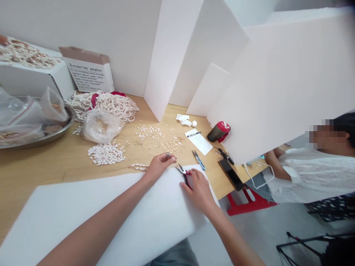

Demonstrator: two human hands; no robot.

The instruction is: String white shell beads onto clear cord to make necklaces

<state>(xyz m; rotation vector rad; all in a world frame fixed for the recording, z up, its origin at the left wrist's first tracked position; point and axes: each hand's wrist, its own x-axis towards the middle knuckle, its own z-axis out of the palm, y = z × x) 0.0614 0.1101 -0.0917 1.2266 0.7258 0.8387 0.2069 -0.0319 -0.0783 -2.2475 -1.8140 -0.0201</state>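
My left hand [160,165] is closed in a pinch, with a small white shell bead [173,159] at the fingertips. Just right of it, my right hand [199,188] grips pliers [186,176] with red and black handles, their jaws pointing up and left and slightly parted. Both hands are over a white sheet [116,207] along the table's front edge. A short strand of shell beads [139,167] lies beside my left wrist. Beyond the hands are scattered small white pieces [170,145] and a heap of white shells [107,152].
Blue thread snips [199,160], a phone [230,174], keys [225,155], a written note [200,142] and a dark cup [218,132] lie on the right. A plastic bag [101,127], bundled strands [122,105] and a metal bowl [59,130] are left. Another person [313,173] sits at right.
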